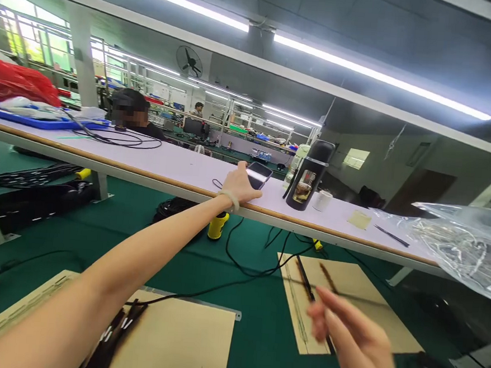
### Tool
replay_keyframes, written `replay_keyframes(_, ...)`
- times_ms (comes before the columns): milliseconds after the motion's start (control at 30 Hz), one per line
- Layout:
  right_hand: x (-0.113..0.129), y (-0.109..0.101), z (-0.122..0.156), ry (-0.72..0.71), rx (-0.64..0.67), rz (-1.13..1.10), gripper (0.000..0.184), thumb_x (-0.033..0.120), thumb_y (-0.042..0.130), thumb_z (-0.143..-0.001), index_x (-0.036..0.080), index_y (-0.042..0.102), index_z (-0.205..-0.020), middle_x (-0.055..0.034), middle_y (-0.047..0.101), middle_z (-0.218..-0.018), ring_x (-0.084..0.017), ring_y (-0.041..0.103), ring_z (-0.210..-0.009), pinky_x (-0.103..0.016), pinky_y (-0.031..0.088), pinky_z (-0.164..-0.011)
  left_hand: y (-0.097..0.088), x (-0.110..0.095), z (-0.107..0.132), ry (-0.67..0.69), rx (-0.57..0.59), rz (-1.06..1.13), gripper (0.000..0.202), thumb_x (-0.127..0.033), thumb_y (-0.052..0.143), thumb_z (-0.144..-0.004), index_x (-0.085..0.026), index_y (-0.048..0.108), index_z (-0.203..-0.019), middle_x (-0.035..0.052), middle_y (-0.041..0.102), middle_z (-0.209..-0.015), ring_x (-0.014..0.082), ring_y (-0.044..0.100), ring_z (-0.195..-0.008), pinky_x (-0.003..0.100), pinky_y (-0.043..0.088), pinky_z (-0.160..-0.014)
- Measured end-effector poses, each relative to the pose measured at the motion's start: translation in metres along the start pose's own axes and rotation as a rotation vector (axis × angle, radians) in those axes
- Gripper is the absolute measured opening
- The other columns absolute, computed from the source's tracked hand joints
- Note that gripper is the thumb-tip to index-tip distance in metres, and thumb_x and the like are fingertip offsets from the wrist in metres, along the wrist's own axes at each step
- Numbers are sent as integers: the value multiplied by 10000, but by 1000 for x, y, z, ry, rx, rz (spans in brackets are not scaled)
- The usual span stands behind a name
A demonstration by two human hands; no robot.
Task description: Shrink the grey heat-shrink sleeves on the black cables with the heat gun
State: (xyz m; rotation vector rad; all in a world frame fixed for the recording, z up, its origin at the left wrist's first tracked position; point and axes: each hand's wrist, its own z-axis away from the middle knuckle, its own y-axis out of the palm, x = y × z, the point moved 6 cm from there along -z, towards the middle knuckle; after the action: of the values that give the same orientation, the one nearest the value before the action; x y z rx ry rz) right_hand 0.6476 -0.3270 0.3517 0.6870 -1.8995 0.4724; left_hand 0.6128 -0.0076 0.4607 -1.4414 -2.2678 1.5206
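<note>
A long factory floor stretches back under strip lights, and a white-topped workbench (175, 165) with a wooden edge crosses the frame above a green work surface (256, 325). The two hands are well apart. The left hand (240, 187) reaches across the bench edge, its fingertips at the lower edge of a smartphone (258, 175) lying flat near the centre of the frame; I can't tell whether it grips the phone. The right hand (350, 337) hangs at lower right, blurred, its fingers loosely spread above a kraft board (367, 296) carrying dark wire strips (306, 278). The blur hides whether it pinches anything. A black vacuum flask (311, 174) stands just right of the phone, beside a clear plastic bottle (296, 165). At upper left, a seated co-worker (128, 108) is near a blue tray (35, 120). The risk, I'd judge, lies at the bench edge: the phone sits close to it, so a careless nudge could send it down onto the green surface. The tall flask could also topple if the reaching arm caught it.
</note>
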Motion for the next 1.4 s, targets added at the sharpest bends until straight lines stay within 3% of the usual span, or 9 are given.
replay_keyframes(133, -22, 50, -74, 137, 123, -410, 431, 378, 722, -737, 226, 613, -1125, -89, 677, -1045, -160, 635, -796, -257, 504, -606, -30, -20, 57, 165, -119, 271, 843, -374, 687, -580, -183, 263, -1283, 94, 584, -1104, 267, 609, -959, 371, 485, -818)
replay_keyframes(233, -23, 80, -108, 125, 214, -711, 486, 417, 757, -657, 260, 618, -1096, -40, 637, -1155, -189, 597, -1009, -286, 515, -743, -43, -35, 105, 269, -74, 503, 849, -336, 732, -537, -201, 303, -1257, 81, 588, -1124, 245, 616, -955, 366, 500, -821)
replay_keyframes(367, -21, 92, -109, 87, 290, -889, 463, 463, 745, -584, 250, 663, -986, -6, 681, -1049, -224, 583, -1060, -386, 444, -956, -42, -50, 151, 330, 81, 681, 806, -264, 726, -552, -213, 311, -1241, 69, 606, -1116, 210, 634, -921, 315, 527, -772)
replay_keyframes(433, -21, 89, -99, 66, 299, -900, 508, 458, 726, -579, 237, 651, -1030, -25, 668, -1089, -253, 568, -1093, -433, 388, -1016, -35, -53, 163, 314, 122, 717, 804, -248, 725, -547, -202, 314, -1236, 79, 609, -1116, 213, 635, -930, 313, 534, -770)
replay_keyframes(600, -24, 69, -86, 6, 245, -887, 623, 444, 697, -600, 186, 592, -1157, -83, 628, -1163, -301, 536, -1137, -485, 339, -1046, -15, -62, 177, 295, 128, 749, 766, -243, 717, -544, -205, 351, -1217, 75, 591, -1136, 219, 602, -1019, 336, 518, -858)
replay_keyframes(767, -26, 53, -80, -25, 203, -871, 473, 443, 678, -638, 210, 646, -1049, -73, 639, -1157, -301, 561, -1112, -483, 371, -1026, -6, -69, 183, 295, 67, 748, 771, -232, 707, -533, -198, 348, -1214, 75, 579, -1128, 224, 588, -1037, 350, 511, -876)
replay_keyframes(933, -34, 46, -70, -4, 195, -857, 637, 542, 704, -603, 231, 598, -1148, -89, 586, -1246, -316, 517, -1173, -501, 360, -1021, 5, -68, 192, 335, 20, 709, 833, -239, 709, -532, -183, 303, -1257, 110, 556, -1172, 256, 570, -1072, 391, 499, -894)
replay_keyframes(1133, -53, 41, -59, 65, 138, -865, 486, 541, 771, -556, 265, 685, -947, -37, 684, -1058, -274, 604, -1023, -461, 380, -1015, 9, -61, 200, 355, -58, 669, 816, -243, 697, -555, -177, 306, -1269, 122, 538, -1172, 268, 567, -1062, 407, 499, -889)
replay_keyframes(1400, -38, 48, -37, 47, 215, -785, 686, 481, 763, -624, 228, 549, -1224, -100, 575, -1248, -299, 503, -1179, -453, 362, -1026, 10, -56, 209, 422, -168, 587, 807, -224, 679, -612, -179, 282, -1313, 126, 506, -1183, 268, 549, -1059, 415, 501, -881)
